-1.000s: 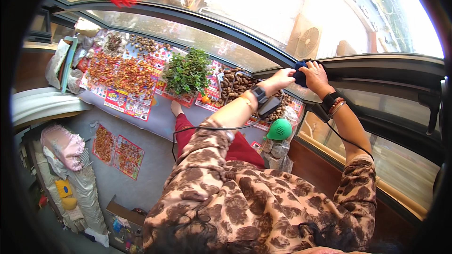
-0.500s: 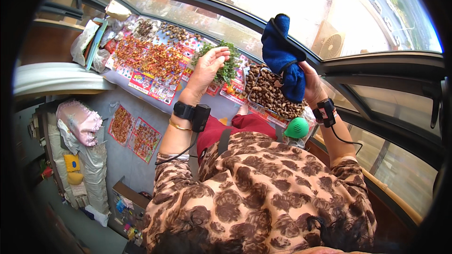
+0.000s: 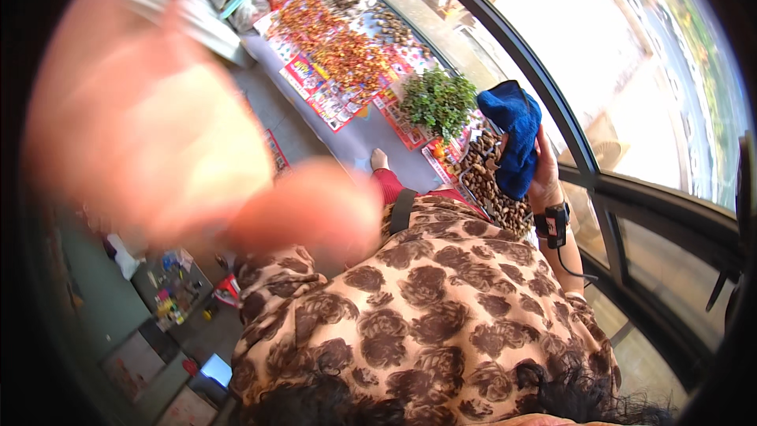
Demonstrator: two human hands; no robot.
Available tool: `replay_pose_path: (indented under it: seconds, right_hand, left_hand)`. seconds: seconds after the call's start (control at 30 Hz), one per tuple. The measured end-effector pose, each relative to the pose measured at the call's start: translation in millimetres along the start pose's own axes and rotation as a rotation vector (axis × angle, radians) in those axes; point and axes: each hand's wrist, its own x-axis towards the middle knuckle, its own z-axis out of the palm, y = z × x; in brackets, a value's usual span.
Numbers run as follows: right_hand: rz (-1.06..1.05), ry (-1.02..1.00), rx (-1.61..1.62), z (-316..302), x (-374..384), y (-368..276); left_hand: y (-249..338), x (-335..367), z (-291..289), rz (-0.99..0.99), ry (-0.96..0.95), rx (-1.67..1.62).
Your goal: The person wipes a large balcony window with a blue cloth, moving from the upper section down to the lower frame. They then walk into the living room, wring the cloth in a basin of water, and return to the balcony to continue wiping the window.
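My left hand (image 3: 158, 118) is raised very close to the camera, blurred, filling the upper left of the view, fingers spread and palm empty. My right hand (image 3: 544, 177) is lifted beside the window frame and grips a bunched blue cloth (image 3: 514, 138). A black band with a cable sits on that wrist (image 3: 554, 225). My patterned brown sleeve and shoulders (image 3: 426, 308) fill the lower middle.
Far below, sheets (image 3: 339, 47) on the ground carry spread red-orange and brown dried goods, with a green leafy bunch (image 3: 438, 99) beside them. A dark curved window frame (image 3: 599, 181) and glass run along the right. Boxes and small items (image 3: 169, 292) lie lower left.
My left hand has come up from near the green bunch to right in front of the camera. My right hand with the blue cloth has moved lower and rightward in view.
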Motion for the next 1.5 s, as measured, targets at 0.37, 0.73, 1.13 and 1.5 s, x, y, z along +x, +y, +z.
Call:
replay_pose_path:
  seconds: [0.37,0.73,1.13,1.5]
  right_hand:
    - [0.110,-0.058,-0.065,-24.0,26.8,9.8]
    - [0.021,-0.003,-0.229,57.1,52.2,26.7]
    - [0.040,0.132,-0.334,118.5,88.4,60.9]
    - [0.081,-0.116,-0.595,255.2,240.5,27.0]
  left_hand:
    - [81.7,36.5,-57.7,0.298,0.106,0.410]
    - [113.7,72.9,-116.8,0.433,0.190,0.519]
    - [56.9,125.1,-222.9,0.474,0.268,0.688]
    - [10.2,192.3,-287.3,0.593,0.546,0.939]
